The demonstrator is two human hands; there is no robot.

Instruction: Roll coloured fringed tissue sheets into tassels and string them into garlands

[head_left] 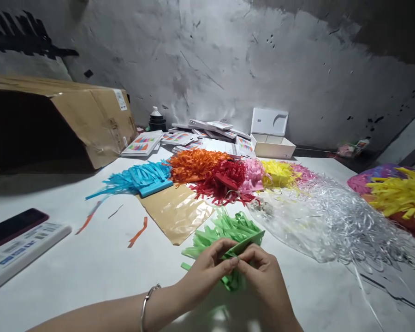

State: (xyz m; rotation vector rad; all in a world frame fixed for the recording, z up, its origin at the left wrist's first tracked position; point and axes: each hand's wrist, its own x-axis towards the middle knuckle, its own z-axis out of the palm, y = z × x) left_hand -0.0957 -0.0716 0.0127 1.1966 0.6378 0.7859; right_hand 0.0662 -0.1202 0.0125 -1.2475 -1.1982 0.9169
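Green fringe (233, 228): bright leaf green, paler toward the strip ends on the left
Blue fringe (141, 177): sky blue throughout
Orange fringe (197, 163): strong orange
Red fringe (224, 182): deep red
Pink fringe (253, 174): light pink
Yellow fringe (281, 173): lemon yellow
Tinsel strands (352, 221): shiny silver
Loose strip (137, 233): orange-red
Flat sheet (176, 212): tan with glossy white highlights
Printed packs (141, 144): white, with multicoloured prints including orange and green
Open box (273, 150): white to cream
Carton (97, 115): cardboard brown
Bottle (157, 122): black below, white on top
Phone (17, 226): black face, dark red edge
Bracelet (147, 304): silver
Tabletop (100, 276): plain white
Wall (152, 50): mottled grey with darker patches
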